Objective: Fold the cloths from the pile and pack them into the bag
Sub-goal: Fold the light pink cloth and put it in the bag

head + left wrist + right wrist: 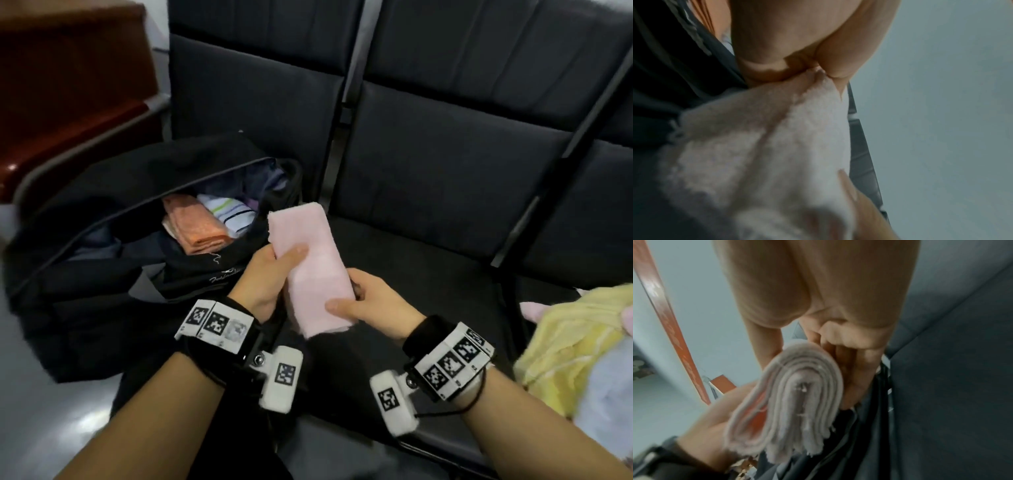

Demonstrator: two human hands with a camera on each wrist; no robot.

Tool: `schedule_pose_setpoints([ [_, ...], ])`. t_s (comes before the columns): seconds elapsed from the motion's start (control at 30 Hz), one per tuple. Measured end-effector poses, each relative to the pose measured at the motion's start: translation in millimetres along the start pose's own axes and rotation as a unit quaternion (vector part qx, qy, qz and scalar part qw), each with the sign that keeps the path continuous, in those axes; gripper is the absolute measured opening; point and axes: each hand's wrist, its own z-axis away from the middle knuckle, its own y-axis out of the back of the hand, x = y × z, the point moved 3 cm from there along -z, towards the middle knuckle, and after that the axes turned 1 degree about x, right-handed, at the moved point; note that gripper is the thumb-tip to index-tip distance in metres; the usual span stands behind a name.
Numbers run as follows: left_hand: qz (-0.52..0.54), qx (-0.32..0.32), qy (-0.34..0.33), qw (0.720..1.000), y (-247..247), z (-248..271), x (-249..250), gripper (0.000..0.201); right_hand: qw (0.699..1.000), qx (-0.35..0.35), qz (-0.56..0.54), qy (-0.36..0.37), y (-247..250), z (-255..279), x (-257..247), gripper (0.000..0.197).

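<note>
A folded pink cloth [308, 267] is held in the air between both hands, just right of the open black bag [102, 274]. My left hand [270, 274] grips its left edge, thumb on top. My right hand [359, 301] grips its near end, thumb across the top. In the right wrist view the pink cloth [793, 410] shows its stacked folded layers, with the right hand's fingers [849, 369] curled behind it. In the left wrist view the pink cloth [760, 154] fills the middle under the left hand [807, 48]. Inside the bag lie a folded orange cloth [195, 226] and a striped cloth [229, 212].
The bag stands on the left seat of a row of dark padded seats [445, 205]. A pile of cloths, yellow on top [575, 342], lies at the right edge. A red-brown piece of furniture [68, 68] stands at the back left. Grey floor [34, 428] lies at the lower left.
</note>
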Motion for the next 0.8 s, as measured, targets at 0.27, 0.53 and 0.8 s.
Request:
schedule_pose_setpoints([
  [0.27, 0.082, 0.154, 0.080, 0.981, 119, -57, 29, 0.034, 0.997, 0.008, -0.078, -0.029, -80, -124, -41, 0.039],
  [0.53, 0.079, 0.246, 0.112, 0.960, 233, -95, 46, 0.042, 0.985, -0.028, -0.144, -0.094, -164, -230, -58, 0.023],
  [0.8, 0.020, 0.373, 0.066, 0.925, 296, -135, 33, 0.043, 0.995, -0.100, 0.016, -0.017, -226, -284, -47, 0.037],
])
